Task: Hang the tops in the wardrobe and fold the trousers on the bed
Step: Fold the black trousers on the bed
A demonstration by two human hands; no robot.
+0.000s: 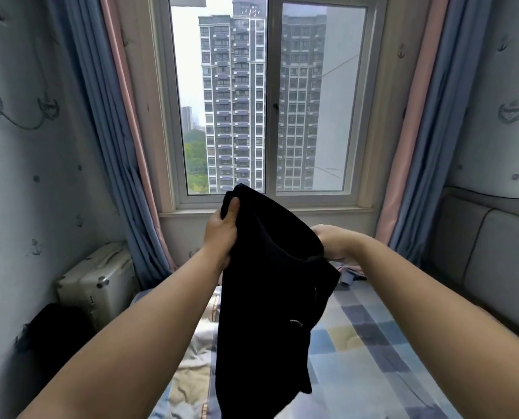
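The left hand (223, 229) and right hand (332, 241) each grip the top edge of the dark garment (270, 297), which hangs above the bed (373, 343). Judging it trousers: line up the waistband, lower it flat on the bed, smooth, then fold

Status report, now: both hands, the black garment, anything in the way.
Left hand and right hand both grip black garment at its top edge. It hangs above the bed. More clothes by the bed's far end.
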